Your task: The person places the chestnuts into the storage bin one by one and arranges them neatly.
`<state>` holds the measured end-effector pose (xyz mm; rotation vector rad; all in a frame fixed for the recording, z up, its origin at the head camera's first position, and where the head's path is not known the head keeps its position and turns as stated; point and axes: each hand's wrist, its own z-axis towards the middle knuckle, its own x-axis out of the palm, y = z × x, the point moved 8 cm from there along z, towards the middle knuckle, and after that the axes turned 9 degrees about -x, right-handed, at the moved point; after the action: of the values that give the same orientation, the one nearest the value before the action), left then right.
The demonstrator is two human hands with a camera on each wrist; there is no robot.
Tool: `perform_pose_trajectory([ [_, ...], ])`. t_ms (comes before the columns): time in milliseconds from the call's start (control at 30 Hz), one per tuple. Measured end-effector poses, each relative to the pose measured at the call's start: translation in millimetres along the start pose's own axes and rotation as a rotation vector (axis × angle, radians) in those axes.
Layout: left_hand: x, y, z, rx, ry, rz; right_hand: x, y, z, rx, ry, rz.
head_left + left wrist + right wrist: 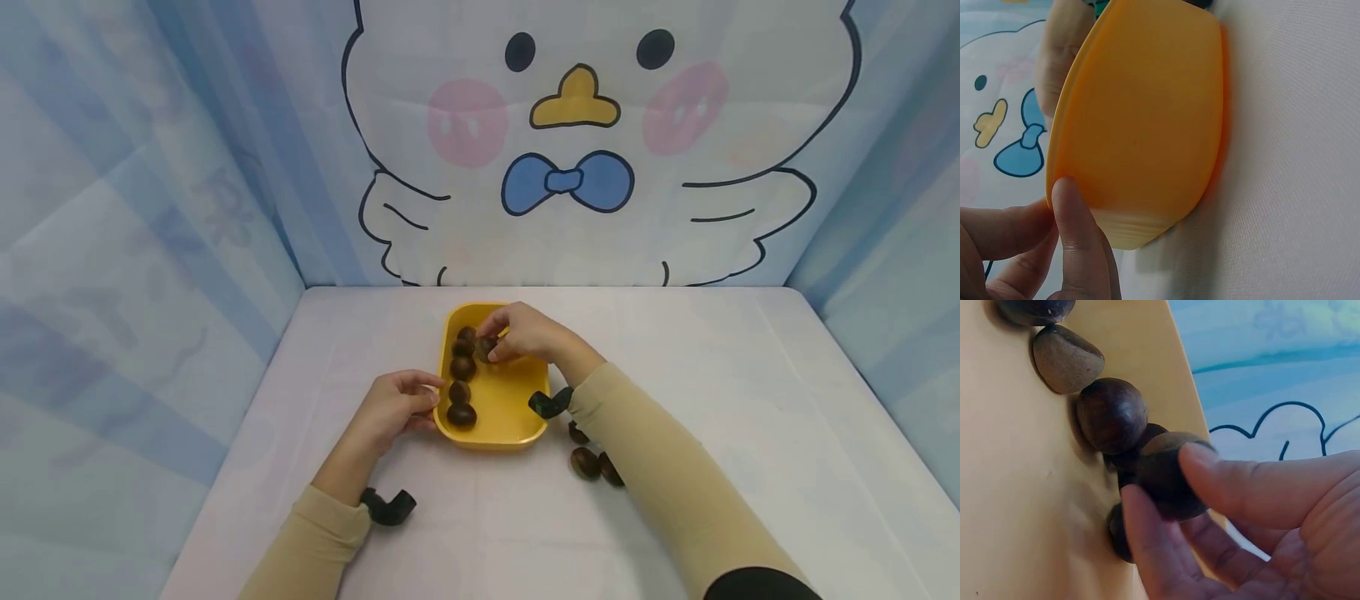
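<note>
A yellow tray (pixel 506 404) lies on the table with several chestnuts (pixel 462 367) lined up along its left wall. Between thumb and fingers, my right hand (pixel 531 333) pinches one chestnut (pixel 1169 478) over the far part of the tray, beside the end of that row. My left hand (pixel 393 407) is at the tray's left side. The left wrist view shows its thumb and a finger pinching the rim (pixel 1054 147). From that side the tray's wall hides the chestnuts inside.
A few loose chestnuts (pixel 585 463) lie on the white table (pixel 480 533) right of the tray, partly hidden by my right sleeve (pixel 667 458). A printed curtain (pixel 570 242) stands behind the table's far edge, with more cloth on both sides.
</note>
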<state>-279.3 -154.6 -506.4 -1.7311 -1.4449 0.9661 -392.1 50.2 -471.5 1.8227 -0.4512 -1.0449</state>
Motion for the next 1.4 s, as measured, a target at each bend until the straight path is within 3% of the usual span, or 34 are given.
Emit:
perform_pose_trajectory([
  [300,3.4,-1.8,1.0,0.012,0.024,-0.022,5,-4,2.7,0.054,0.024,-0.121],
  [500,2.1,-1.9,0.4,0.012,0.014,-0.026,3,-1,4.9,0.053,-0.013,-0.206],
  [767,1.8,-2.5,1.0,0.006,0.001,-0.021,1,-2,14.2,-0.013,-0.108,-0.323],
  [1100,3.2,-1.8,-1.4,0.018,0.032,-0.042,2,1,13.9,-0.045,-0.159,-0.336],
  [1400,1.9,-0.9,-1.7,0.015,0.016,-0.033,-4,9,7.5,-0.009,-0.172,-0.294],
])
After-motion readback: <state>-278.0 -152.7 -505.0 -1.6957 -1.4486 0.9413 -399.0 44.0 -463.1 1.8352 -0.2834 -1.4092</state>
